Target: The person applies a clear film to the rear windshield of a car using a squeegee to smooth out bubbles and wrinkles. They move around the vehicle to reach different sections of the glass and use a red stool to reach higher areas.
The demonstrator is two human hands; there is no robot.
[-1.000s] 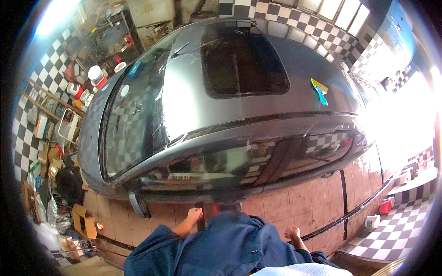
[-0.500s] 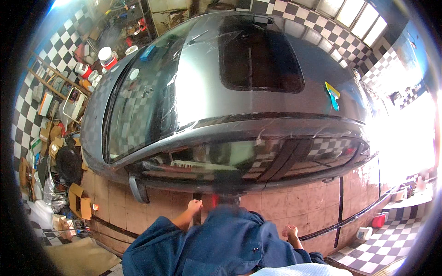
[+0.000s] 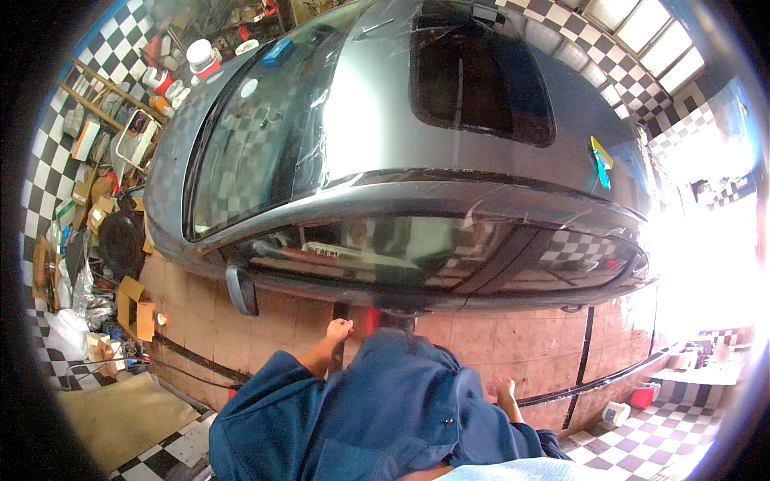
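Below, grey car point(image 3: 385, 144), glossy roof, dark sunroof point(image 3: 481, 80)

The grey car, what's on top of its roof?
On the grey car roof sits a dark rectangular sunroof and a small yellow and blue sticker. Clear plastic film seems to cover the body. The inside stays hidden behind window reflections.
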